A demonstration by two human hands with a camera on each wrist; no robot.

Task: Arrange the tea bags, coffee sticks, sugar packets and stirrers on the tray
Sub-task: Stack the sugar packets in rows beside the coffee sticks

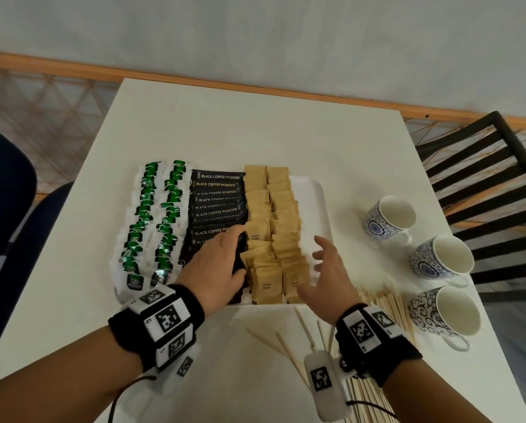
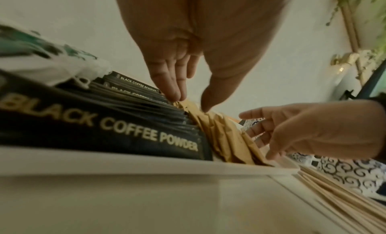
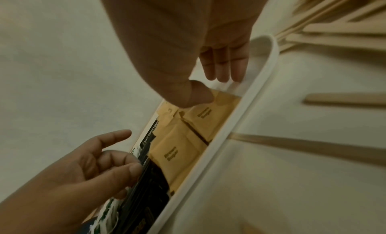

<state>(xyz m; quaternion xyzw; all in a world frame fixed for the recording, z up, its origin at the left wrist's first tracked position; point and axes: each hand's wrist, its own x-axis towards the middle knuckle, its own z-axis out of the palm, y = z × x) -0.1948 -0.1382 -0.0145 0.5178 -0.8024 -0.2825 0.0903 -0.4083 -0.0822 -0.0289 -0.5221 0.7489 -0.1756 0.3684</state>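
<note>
A white tray (image 1: 320,193) holds two rows of green tea bags (image 1: 151,227) at the left, black coffee sticks (image 1: 217,209) in the middle and two rows of brown sugar packets (image 1: 273,221) at the right. My left hand (image 1: 225,257) lies over the near coffee sticks (image 2: 104,125), its straight fingers touching where they meet the sugar packets (image 2: 221,135). My right hand (image 1: 319,264) hovers open, fingers spread, beside the right sugar row (image 3: 179,148), holding nothing. Wooden stirrers (image 1: 386,303) lie on the table off the tray's near right corner.
Three patterned cups (image 1: 389,218) (image 1: 441,257) (image 1: 444,312) stand along the table's right side. A black slatted chair (image 1: 484,178) is beyond them, and a dark blue chair (image 1: 5,193) is at the left. Loose stirrers (image 1: 286,346) lie between my wrists.
</note>
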